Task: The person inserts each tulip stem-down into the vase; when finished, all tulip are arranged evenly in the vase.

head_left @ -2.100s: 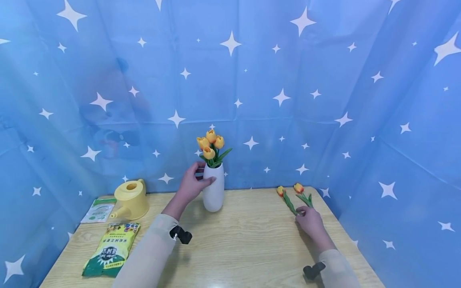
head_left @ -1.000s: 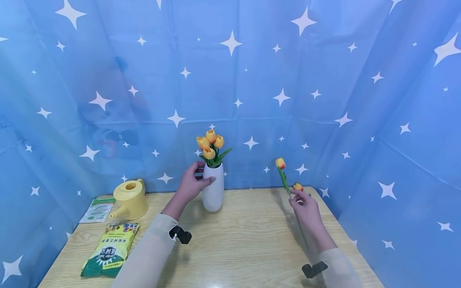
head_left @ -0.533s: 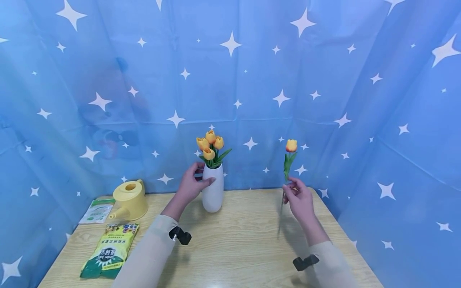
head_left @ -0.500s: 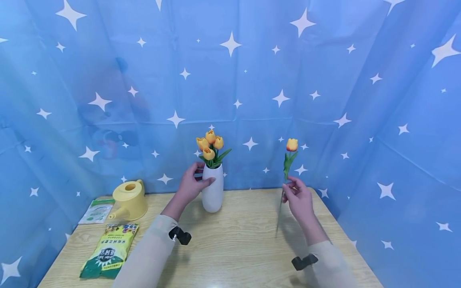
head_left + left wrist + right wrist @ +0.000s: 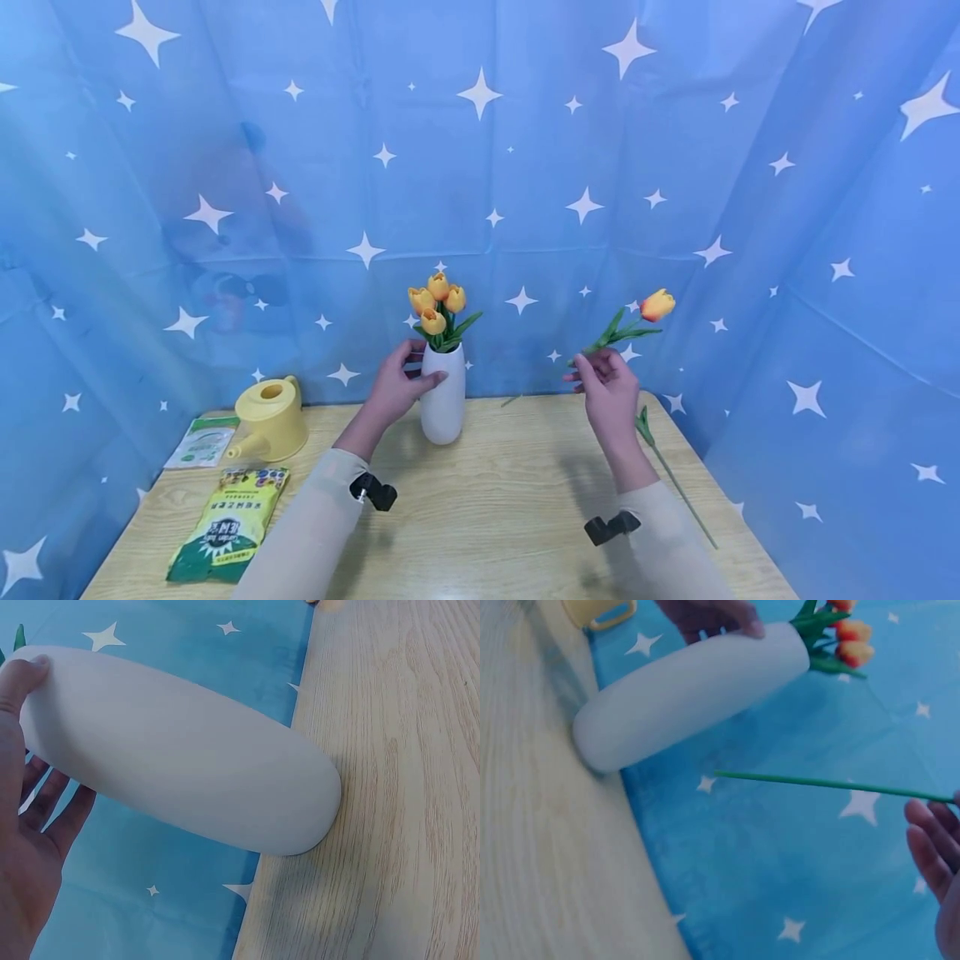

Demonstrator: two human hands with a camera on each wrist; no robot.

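your right grip (image 5: 611, 393) pinches one tulip (image 5: 617, 336) by its stem (image 5: 817, 782), bloom (image 5: 657, 306) above and rightward; your left grip (image 5: 396, 383) holds the white vase (image 5: 444, 407) near its top, upright on the tabletop (image 5: 510, 500).

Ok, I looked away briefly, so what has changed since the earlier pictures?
The right hand lifted an orange-yellow tulip with a green stem off the pale wooden table, moved leftward and tipped the bloom rightward. The left hand stayed on the unmoved tall white vase.
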